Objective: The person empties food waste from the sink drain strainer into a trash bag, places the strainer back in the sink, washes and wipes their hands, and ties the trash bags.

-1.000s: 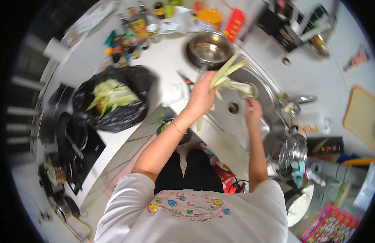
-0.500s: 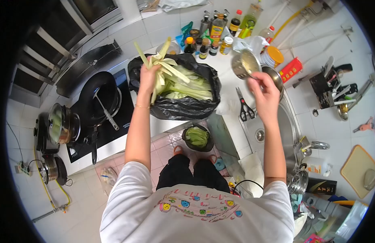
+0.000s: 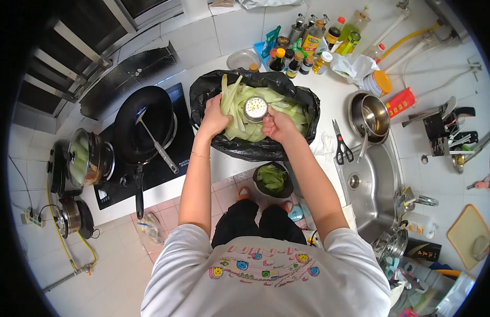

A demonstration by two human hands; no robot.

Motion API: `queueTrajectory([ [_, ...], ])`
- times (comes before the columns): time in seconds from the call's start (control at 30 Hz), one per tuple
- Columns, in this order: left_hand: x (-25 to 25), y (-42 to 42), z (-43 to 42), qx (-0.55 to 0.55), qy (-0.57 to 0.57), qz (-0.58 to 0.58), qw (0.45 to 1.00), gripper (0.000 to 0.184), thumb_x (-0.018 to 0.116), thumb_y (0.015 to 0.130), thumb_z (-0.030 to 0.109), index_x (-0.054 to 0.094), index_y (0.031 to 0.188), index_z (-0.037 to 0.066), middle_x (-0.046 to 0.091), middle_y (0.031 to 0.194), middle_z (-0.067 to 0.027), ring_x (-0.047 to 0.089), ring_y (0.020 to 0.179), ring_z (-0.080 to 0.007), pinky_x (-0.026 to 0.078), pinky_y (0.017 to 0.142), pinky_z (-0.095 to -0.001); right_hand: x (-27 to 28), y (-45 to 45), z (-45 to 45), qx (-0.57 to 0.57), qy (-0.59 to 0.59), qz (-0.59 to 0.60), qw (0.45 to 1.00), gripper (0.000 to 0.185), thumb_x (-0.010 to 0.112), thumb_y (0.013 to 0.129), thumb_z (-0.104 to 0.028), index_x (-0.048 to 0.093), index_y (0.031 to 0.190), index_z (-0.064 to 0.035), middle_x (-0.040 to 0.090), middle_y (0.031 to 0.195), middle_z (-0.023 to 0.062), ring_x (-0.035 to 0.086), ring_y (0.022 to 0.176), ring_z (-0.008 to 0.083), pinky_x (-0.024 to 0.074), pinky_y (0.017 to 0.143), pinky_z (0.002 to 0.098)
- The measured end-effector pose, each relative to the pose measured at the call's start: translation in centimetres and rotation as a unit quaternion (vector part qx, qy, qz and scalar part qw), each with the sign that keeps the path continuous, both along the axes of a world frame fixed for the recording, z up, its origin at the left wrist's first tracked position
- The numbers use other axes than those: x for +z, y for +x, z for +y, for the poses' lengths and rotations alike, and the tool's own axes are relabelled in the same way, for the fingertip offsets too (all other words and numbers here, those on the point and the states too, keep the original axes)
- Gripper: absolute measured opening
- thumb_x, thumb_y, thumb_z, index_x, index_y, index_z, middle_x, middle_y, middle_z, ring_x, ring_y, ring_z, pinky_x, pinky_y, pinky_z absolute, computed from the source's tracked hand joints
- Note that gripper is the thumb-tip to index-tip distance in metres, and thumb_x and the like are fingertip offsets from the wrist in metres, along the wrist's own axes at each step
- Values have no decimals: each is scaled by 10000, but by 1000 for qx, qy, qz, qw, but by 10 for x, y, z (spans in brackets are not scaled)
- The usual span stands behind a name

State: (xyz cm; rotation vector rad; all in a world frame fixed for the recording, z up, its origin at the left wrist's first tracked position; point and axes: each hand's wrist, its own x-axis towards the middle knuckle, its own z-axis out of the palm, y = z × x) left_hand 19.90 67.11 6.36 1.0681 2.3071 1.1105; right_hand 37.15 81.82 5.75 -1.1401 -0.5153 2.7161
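A black plastic bag (image 3: 255, 152) on the counter is full of pale green leaf strips (image 3: 295, 100). My left hand (image 3: 215, 117) is closed round a bunch of these strips at the bag's left side, and some ends stick up past the fingers. Over the middle of the bag, my right hand (image 3: 279, 126) grips a small round metal container (image 3: 255, 109). A white, speckled surface shows at its top; I cannot tell whether it is a lid or the contents.
To the left, a black wok (image 3: 142, 124) with a metal-handled utensil stands on the black cooktop (image 3: 105, 193). Scissors (image 3: 342, 142) lie right of the bag, near the sink (image 3: 372, 195) and nested steel pots (image 3: 369, 117). Several bottles (image 3: 312, 39) line the back. A bin (image 3: 272, 179) of leaves stands below.
My right hand has brought the metal container leftward from near the pots to above the bag. My left hand has lowered the strips into the bag's left side. The view has shifted slightly.
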Motion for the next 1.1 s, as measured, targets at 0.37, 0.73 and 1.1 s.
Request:
queueTrajectory([
  [0.37, 33, 32, 16, -125, 121, 27, 984, 514, 783, 714, 208, 607, 1166, 40, 573, 1066, -102, 551, 964, -226, 438, 868, -316, 14, 12, -11, -18, 193, -55, 979, 266, 446, 1003, -297, 505, 904, -57, 481, 596, 27, 385, 427, 102, 293, 382, 243],
  [0.73, 39, 48, 29, -120, 191, -61, 972, 244, 786, 715, 120, 654, 886, 6, 558, 841, -38, 516, 803, -144, 432, 759, -261, 20, 29, -14, 10, 184, -12, 983, 246, 467, 995, -286, 503, 863, -81, 460, 579, 17, 369, 422, 103, 294, 388, 243],
  [1.1, 22, 44, 34, -12, 234, 16, 972, 150, 643, 848, 134, 598, 839, -9, 574, 748, -127, 542, 665, -231, 446, 638, -322, 25, 34, -17, 17, 211, -53, 976, 238, 488, 987, -289, 482, 843, -100, 429, 543, -10, 347, 413, 90, 285, 384, 231],
])
